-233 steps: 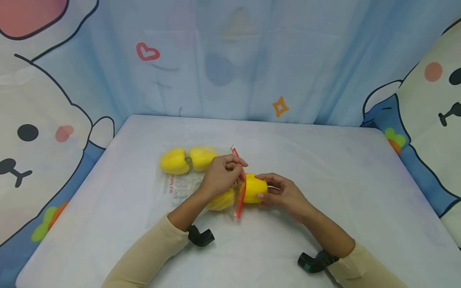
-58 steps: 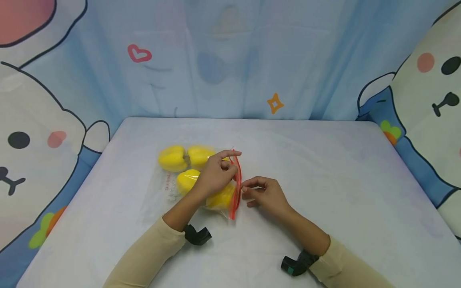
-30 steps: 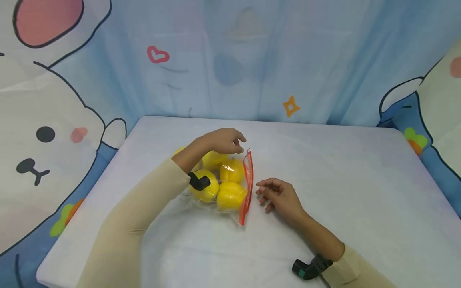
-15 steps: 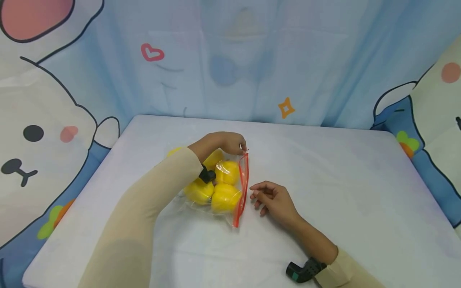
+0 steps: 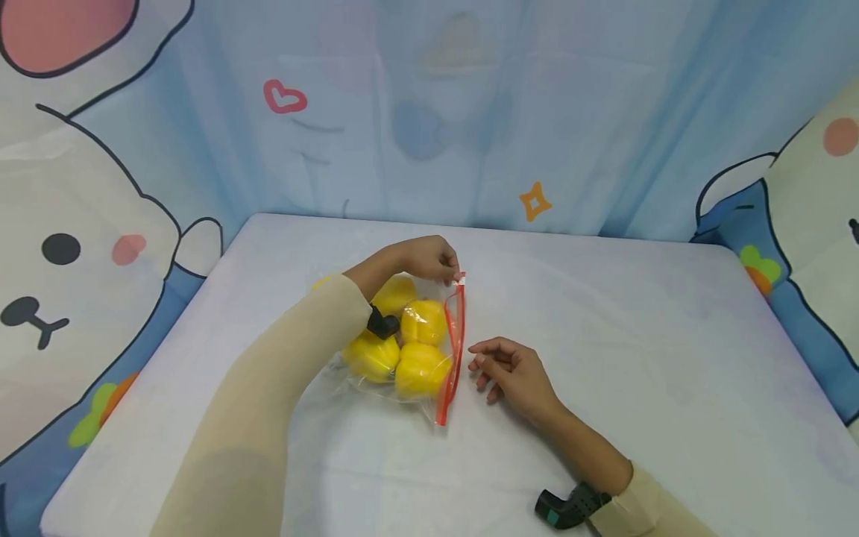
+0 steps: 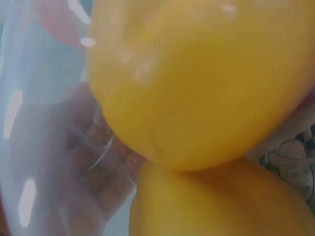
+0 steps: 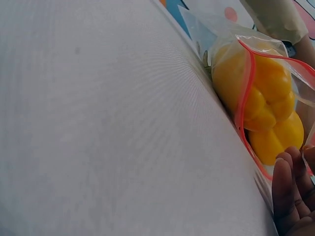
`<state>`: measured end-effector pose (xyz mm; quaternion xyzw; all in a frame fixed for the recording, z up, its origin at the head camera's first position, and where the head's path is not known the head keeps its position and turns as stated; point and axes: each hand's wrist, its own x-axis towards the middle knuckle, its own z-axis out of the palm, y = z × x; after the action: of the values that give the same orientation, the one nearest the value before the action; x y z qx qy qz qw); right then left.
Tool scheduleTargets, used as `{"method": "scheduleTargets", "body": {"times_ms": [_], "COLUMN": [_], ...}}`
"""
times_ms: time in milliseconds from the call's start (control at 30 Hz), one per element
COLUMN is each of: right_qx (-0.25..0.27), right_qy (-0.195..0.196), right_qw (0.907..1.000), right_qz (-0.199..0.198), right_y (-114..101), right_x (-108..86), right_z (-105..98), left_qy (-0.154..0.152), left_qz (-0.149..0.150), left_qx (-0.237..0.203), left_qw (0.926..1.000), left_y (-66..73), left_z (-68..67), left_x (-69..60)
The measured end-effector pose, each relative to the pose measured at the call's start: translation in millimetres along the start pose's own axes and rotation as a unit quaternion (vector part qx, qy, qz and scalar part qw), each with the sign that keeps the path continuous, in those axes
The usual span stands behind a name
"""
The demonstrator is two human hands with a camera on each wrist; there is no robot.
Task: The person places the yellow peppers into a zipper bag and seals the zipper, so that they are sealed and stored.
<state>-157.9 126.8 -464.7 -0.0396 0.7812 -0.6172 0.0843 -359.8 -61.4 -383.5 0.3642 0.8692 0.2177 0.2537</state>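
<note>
A clear zip bag (image 5: 458, 332) with a red zip strip lies on the table, and inside it are several yellow bell peppers (image 5: 423, 369). With bent fingers, my left hand (image 5: 429, 259) pinches the far corner of the bag at the end of the strip. My left sleeve covers part of the bag and a pepper at its left. Just right of the strip, apart from it, my right hand (image 5: 517, 375) hovers with loosely curled fingers, holding nothing. In the right wrist view the bag mouth gapes, with peppers (image 7: 268, 98) behind it. A pepper (image 6: 197, 88) fills much of the left wrist view.
The white-covered table (image 5: 604, 321) extends right and in front of the bag. A blue curtain (image 5: 429, 112) with cartoon figures hangs behind and at the sides. Each wrist wears a black camera mount; one of these mounts (image 5: 570, 507) is on the right wrist.
My right hand pushed a pepper into the bag and let go of it. Lately my left hand moved from the middle of the strip to its far corner and took hold there.
</note>
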Motion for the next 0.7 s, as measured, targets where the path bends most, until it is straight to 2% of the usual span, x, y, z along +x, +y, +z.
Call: {"method": "scheduleTargets", "body": {"times_ms": [200,300,433,533,633,700], "right_qx": [0.048,0.038,-0.027,-0.087,-0.121,-0.121], "right_qy": [0.039,0.062,0.068,0.06,0.052,0.047], "right_qw": [0.9961,0.9947,0.997,0.9942,0.9905,0.9901], "right_qz": [0.063,0.073,0.026,-0.019,-0.041,-0.053], "right_y": [-11,-20,-28,-32,-33,-34], "right_x": [9.2,24.6,51.8,72.6,89.3,97.8], "right_z": [-1,-7,-18,-21,-23,-23], "left_qy": [-0.003,-0.004,-0.005,0.002,0.008,0.013], "left_qz": [-0.014,-0.014,-0.021,-0.03,-0.039,-0.042], "left_qx": [-0.02,-0.023,-0.028,-0.029,-0.031,-0.035], "left_qw": [0.9997,0.9996,0.9994,0.9991,0.9987,0.9984], "left_y": [1.9,4.3,7.3,7.3,6.2,5.1], "left_z": [0.1,-2.2,-3.2,-2.6,-1.2,-0.8], "left_x": [-4.3,-5.2,-4.2,-3.8,-2.7,-2.0]}}
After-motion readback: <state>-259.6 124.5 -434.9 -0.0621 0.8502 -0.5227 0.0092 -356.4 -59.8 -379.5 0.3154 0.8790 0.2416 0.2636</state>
